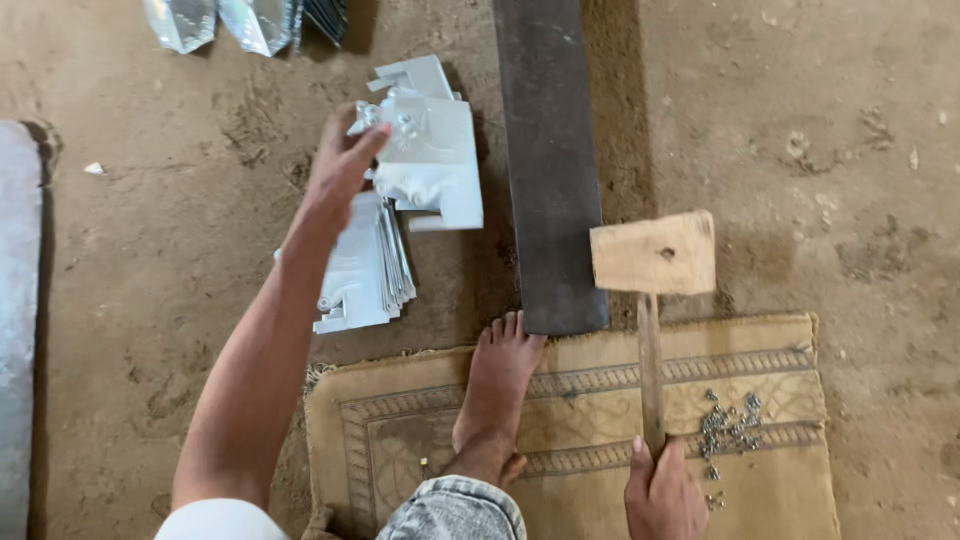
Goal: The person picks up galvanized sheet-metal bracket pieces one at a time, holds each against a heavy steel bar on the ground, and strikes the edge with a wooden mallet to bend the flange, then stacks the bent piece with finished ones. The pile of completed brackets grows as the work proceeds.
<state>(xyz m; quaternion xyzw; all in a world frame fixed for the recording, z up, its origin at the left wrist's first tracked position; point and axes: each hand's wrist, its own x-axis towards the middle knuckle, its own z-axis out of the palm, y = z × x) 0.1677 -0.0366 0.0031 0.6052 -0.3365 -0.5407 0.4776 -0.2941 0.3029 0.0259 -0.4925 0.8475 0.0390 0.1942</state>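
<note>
My left hand (340,165) reaches forward and grips a white sheet-metal bracket (435,160) by its left edge, lifting it above a stack of similar flat metal pieces (360,270) on the dirt floor. My right hand (662,495) is closed around the handle of a wooden mallet (652,255), whose block head hangs over the edge of the mat. A long dark metal bar (550,160) lies on the ground between the bracket and the mallet head.
I sit on a tan patterned mat (780,480) with my bare foot (495,390) on it. Several small rivets (730,425) lie heaped on the mat's right side. Shiny metal pieces (240,20) rest at the top left, a grey sheet (18,320) at the left edge.
</note>
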